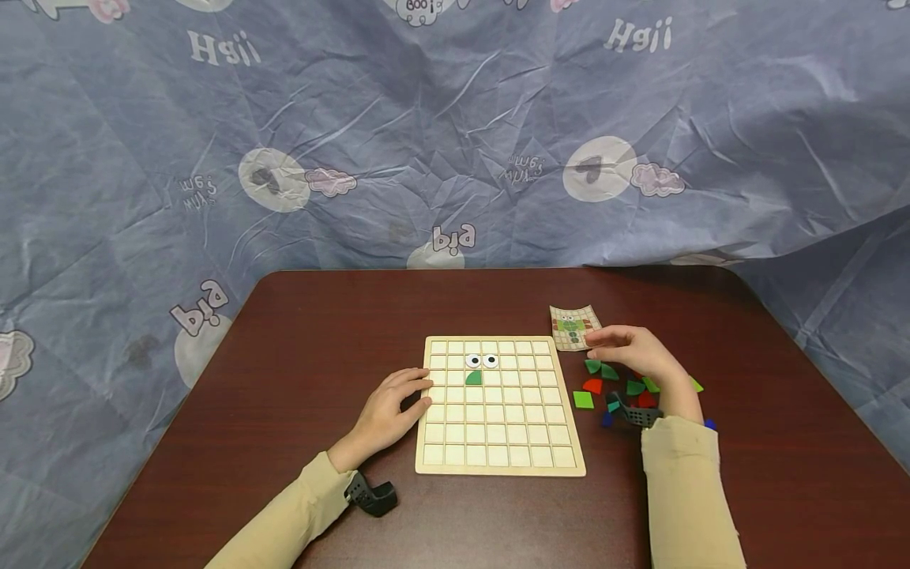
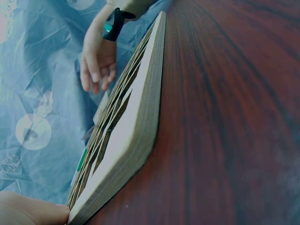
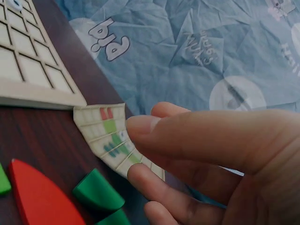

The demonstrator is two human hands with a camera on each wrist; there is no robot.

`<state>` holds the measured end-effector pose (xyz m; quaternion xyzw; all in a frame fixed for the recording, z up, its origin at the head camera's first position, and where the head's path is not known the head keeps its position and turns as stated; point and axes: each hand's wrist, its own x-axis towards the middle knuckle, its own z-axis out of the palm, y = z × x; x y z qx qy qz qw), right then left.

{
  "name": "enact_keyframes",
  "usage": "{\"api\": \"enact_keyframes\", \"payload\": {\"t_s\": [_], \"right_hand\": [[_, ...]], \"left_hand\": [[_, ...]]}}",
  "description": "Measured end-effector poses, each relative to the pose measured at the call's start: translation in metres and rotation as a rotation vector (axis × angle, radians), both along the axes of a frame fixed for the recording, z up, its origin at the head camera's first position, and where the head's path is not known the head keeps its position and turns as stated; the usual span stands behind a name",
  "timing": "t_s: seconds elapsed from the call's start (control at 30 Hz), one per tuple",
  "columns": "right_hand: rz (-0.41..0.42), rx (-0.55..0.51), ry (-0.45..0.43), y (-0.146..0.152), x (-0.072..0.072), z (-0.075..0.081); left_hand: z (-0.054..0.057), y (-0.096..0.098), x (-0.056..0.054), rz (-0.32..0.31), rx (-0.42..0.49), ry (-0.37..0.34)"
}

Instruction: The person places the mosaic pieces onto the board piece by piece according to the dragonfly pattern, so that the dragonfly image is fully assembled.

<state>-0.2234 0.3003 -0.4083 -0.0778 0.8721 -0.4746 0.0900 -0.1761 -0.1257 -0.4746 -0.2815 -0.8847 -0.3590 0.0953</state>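
A pale wooden grid board (image 1: 506, 433) lies on the table. Two round eye pieces (image 1: 490, 361) sit in its upper cells, with a green quarter-round piece (image 1: 473, 378) below the left one. At the board's left edge rests my left hand (image 1: 387, 411), fingers extended over the rim; the left wrist view catches a fingertip (image 2: 51, 212) at the board's edge. My right hand (image 1: 640, 354) hovers beside a small pattern card (image 1: 569, 340), above loose pieces. Its fingers are loosely bent, and nothing shows between thumb and fingers in the right wrist view (image 3: 211, 145).
Loose pieces lie right of the board: a light green square (image 1: 584, 400), a red piece (image 1: 592, 386), green pieces (image 1: 608, 371) and a blue one (image 1: 607, 420). Some are partly hidden under my right arm. A patterned blue cloth (image 1: 426, 142) hangs behind the dark table (image 1: 341, 316).
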Motion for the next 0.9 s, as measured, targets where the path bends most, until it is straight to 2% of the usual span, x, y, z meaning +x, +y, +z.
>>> {"api": "enact_keyframes", "payload": {"t_s": [0.2, 0.43, 0.9], "right_hand": [[0.009, -0.029, -0.052, 0.004, -0.001, -0.011], [0.031, -0.031, -0.059, 0.007, -0.004, -0.02], [-0.014, 0.054, -0.042, 0.001, -0.004, -0.019]], "left_hand": [[0.001, 0.0, 0.0, 0.0, 0.002, -0.003], [0.002, 0.0, 0.001, -0.002, 0.004, -0.008], [0.003, 0.001, 0.001, 0.0, 0.011, -0.01]]}}
